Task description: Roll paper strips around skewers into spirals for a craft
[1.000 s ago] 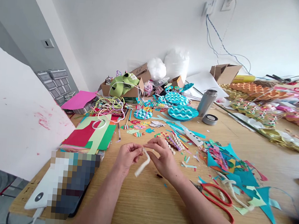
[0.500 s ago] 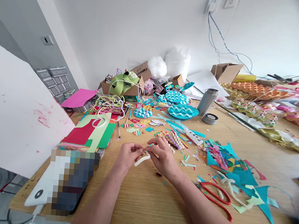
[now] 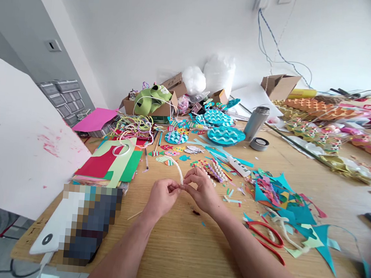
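Over the near middle of the desk (image 3: 178,255), the person's two hands met at the lower end of a soft white strip (image 3: 179,169). The left hand's (image 3: 163,198) grip was pinching that end between thumb and forefinger; the right hand's (image 3: 202,191) was pinching it just beside, fingertips almost touching the left's. The strip's free length arched up and away, toward the paper fish (image 3: 169,163).

Such a strip probably bent easily and kept its bend, so small, light turns at the fingertips would have served better than a hard squeeze, which might have flattened it or left a kink. One grip was best held steady as an anchor while the other did the shaping, with the free length kept off the loose scraps (image 3: 270,194). The scissors (image 3: 269,237) lay near the right forearm, well apart from the fingers.

Behind, a brown box (image 3: 129,107) held a green cloth thing (image 3: 150,101) and mixed small stuff, too jumbled to name. A pale, bulging bag (image 3: 220,75) stood by the wall; its filling looked white. The metal flask (image 3: 256,122) stood upright, its cap (image 3: 259,143) beside it, contents hidden. Farther right, a carton (image 3: 285,88) had its flaps up, its inside unclear.
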Action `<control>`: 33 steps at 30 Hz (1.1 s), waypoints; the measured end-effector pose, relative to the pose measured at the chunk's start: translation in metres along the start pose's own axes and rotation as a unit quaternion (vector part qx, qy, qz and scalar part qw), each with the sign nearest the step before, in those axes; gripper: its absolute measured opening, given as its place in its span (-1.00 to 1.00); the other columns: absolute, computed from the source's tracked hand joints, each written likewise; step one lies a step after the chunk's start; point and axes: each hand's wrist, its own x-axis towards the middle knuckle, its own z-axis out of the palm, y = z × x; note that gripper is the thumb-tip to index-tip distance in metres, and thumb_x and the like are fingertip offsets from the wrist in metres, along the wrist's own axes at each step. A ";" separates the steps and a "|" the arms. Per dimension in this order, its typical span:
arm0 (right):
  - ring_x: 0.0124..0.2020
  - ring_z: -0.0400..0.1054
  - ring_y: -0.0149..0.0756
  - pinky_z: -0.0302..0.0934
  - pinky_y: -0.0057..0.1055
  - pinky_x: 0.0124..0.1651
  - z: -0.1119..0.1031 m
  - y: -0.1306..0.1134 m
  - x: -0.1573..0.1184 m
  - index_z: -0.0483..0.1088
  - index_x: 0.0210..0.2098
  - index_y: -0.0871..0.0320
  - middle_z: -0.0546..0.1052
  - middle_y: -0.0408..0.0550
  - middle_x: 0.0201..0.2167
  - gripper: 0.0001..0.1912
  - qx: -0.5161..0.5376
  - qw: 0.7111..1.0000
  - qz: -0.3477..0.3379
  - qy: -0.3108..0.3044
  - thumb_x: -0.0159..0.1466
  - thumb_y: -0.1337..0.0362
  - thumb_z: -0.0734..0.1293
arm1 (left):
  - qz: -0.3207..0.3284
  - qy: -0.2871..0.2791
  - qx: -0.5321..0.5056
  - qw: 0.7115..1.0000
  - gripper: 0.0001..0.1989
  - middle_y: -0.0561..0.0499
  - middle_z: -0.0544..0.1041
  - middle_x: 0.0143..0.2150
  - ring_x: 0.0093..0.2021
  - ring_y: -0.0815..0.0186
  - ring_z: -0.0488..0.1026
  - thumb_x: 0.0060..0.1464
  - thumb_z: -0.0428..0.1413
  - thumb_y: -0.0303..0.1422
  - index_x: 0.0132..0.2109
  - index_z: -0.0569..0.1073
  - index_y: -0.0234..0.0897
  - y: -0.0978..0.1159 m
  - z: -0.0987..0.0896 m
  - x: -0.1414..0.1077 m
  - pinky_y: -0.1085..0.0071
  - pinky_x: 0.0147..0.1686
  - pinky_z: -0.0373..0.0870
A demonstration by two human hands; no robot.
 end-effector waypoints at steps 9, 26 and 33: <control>-0.53 0.22 -0.39 0.09 -0.46 -0.45 -0.002 0.009 0.004 0.37 -0.53 0.20 0.38 -0.16 -0.59 -0.71 0.171 0.966 0.173 -0.086 0.08 0.07 0.35 | 0.010 0.001 -0.012 1.000 -0.86 0.00 0.46 -0.57 -0.58 0.40 0.31 -0.11 0.11 -0.34 -0.46 0.48 -0.34 0.004 0.004 -0.002 0.52 -0.57 0.18; -0.61 0.22 -0.45 0.10 -0.49 -0.51 -0.001 0.008 0.002 0.38 -0.58 0.22 0.38 -0.18 -0.68 -0.73 0.306 0.906 0.273 -0.107 -0.02 0.13 0.41 | 0.102 0.050 0.058 0.992 -0.89 0.03 0.45 -0.57 -0.54 0.37 0.31 -0.12 0.16 -0.38 -0.55 0.44 -0.25 0.007 0.005 -0.011 0.47 -0.46 0.16; -0.65 0.18 -0.48 0.06 -0.51 -0.55 -0.006 0.006 0.002 0.36 -0.63 0.23 0.34 -0.20 -0.73 -0.67 0.294 0.903 0.285 -0.127 -0.05 0.08 0.42 | 0.174 0.040 0.091 0.980 -0.85 0.03 0.36 -0.56 -0.51 0.37 0.26 -0.06 0.10 -0.44 -0.56 0.42 -0.23 0.017 0.009 -0.018 0.46 -0.45 0.11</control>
